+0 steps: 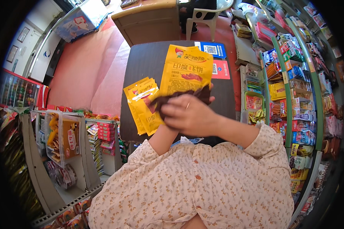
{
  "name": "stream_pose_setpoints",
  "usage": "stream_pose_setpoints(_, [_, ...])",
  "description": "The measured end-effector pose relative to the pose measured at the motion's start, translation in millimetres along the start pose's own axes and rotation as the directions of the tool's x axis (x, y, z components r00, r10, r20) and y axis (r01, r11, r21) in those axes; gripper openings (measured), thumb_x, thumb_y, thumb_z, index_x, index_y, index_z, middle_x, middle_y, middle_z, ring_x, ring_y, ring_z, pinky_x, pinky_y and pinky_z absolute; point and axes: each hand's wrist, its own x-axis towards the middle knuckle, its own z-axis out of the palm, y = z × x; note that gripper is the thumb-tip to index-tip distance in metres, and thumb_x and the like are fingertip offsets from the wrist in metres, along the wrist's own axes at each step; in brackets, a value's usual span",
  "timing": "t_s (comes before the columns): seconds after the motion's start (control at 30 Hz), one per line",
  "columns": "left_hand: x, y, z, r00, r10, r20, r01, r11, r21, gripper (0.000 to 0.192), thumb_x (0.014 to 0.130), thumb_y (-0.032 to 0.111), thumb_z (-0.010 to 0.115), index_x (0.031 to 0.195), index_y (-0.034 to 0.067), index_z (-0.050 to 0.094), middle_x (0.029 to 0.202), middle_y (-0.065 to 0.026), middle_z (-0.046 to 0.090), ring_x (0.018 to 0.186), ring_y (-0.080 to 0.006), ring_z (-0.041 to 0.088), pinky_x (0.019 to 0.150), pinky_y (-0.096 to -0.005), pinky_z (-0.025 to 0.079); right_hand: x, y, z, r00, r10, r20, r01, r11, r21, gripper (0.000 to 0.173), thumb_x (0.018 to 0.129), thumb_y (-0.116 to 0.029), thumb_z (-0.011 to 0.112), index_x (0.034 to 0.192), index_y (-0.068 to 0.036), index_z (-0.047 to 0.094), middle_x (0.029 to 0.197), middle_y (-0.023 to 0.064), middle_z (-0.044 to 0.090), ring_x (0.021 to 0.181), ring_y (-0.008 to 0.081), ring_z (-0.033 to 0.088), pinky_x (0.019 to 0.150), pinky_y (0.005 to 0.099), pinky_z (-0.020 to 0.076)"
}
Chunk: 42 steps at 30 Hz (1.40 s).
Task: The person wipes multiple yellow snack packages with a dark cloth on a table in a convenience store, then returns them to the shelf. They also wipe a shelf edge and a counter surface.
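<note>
My left hand [211, 98] is mostly hidden behind a yellow snack packet [186, 68]; its fingertips show at the packet's right edge and it holds the packet up over the dark table. Another yellow edge shows behind the packet's top. My right hand [186, 114], blurred, grips a dark brown cloth [200, 93] that lies across the packet's lower part. Left of both hands, several similar yellow packets [142, 106] lie overlapping on the tabletop [149, 60].
Blue [219, 51] and red [223, 68] cards with printed codes lie at the table's far right. Shelves of packaged snacks [302, 111] stand at right, a clear plastic bin [63, 137] at left. Beyond are a wooden desk [149, 25], a white plastic chair [202, 17] and a seated person.
</note>
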Motion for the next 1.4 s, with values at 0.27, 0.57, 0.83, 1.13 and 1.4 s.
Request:
stream_pose_setpoints(0.27, [-4.8, -1.0, 5.9, 0.978, -0.186, 0.097, 0.183, 0.982, 0.039, 0.074, 0.091, 0.061, 0.043, 0.147, 0.015, 0.030, 0.150, -0.0149, 0.031, 0.139, -0.0386, 0.025, 0.106, -0.0596, 0.031, 10.9, 87.4, -38.5, 0.921, 0.354, -0.165, -0.368, 0.928, -0.064, 0.018, 0.075, -0.013, 0.067, 0.092, -0.011, 0.067, 0.109, 0.0074, 0.060, 0.098, 0.0301, 0.060, 0.082, 0.0383, 0.0486])
stream_pose_setpoints(0.57, [-6.4, 26.8, 9.8, 0.999, -0.030, 0.040, 0.033, 0.996, -0.082, 0.087, 0.081, 0.066, 0.055, 0.146, 0.014, 0.031, 0.146, -0.0203, 0.035, 0.135, -0.0481, 0.028, 0.096, -0.0660, 0.040, -89.0, 137.0, -10.6, 0.101, 0.928, 0.358, -0.688, -0.195, 0.699, 0.040, 0.095, -0.034, 0.054, 0.118, -0.001, 0.060, 0.108, 0.0121, 0.067, 0.093, 0.0217, 0.066, 0.081, 0.0325, 0.0513])
stream_pose_setpoints(0.83, [19.1, 2.5, -9.0, 0.815, 0.514, 0.267, 0.118, -0.598, 0.793, 0.066, 0.090, 0.036, 0.062, 0.147, 0.016, 0.035, 0.154, -0.0259, 0.013, 0.138, -0.0321, 0.027, 0.111, -0.0388, 0.025, -47.4, 39.6, -37.2, 0.277, 0.922, 0.271, -0.259, -0.200, 0.945, 0.046, 0.091, -0.024, 0.065, 0.129, -0.002, 0.051, 0.111, 0.0042, 0.063, 0.095, 0.0135, 0.063, 0.082, 0.0282, 0.0513])
stream_pose_setpoints(1.13, [4.9, 38.1, 9.6, 0.961, 0.276, -0.007, -0.221, 0.783, 0.581, 0.057, 0.098, 0.033, 0.049, 0.146, 0.008, 0.031, 0.145, -0.0173, 0.038, 0.122, -0.0276, 0.052, 0.102, -0.0380, 0.042, -78.7, 43.0, -65.5, 0.360, 0.804, 0.474, -0.010, -0.504, 0.863, 0.046, 0.084, -0.013, 0.063, 0.127, -0.003, 0.050, 0.114, 0.0110, 0.064, 0.100, 0.0201, 0.065, 0.085, 0.0330, 0.0536])
stream_pose_setpoints(1.4, [-2.1, 46.3, -4.7, 0.991, 0.113, 0.071, -0.124, 0.975, 0.187, 0.050, 0.099, 0.037, 0.046, 0.139, 0.007, 0.039, 0.134, -0.0152, 0.052, 0.121, -0.0292, 0.054, 0.098, -0.0433, 0.047, -71.2, 49.0, -45.3, 0.237, 0.888, 0.394, -0.062, -0.391, 0.918, 0.037, 0.089, -0.019, 0.065, 0.120, -0.003, 0.055, 0.104, 0.0075, 0.067, 0.086, 0.0155, 0.066, 0.074, 0.0287, 0.0540])
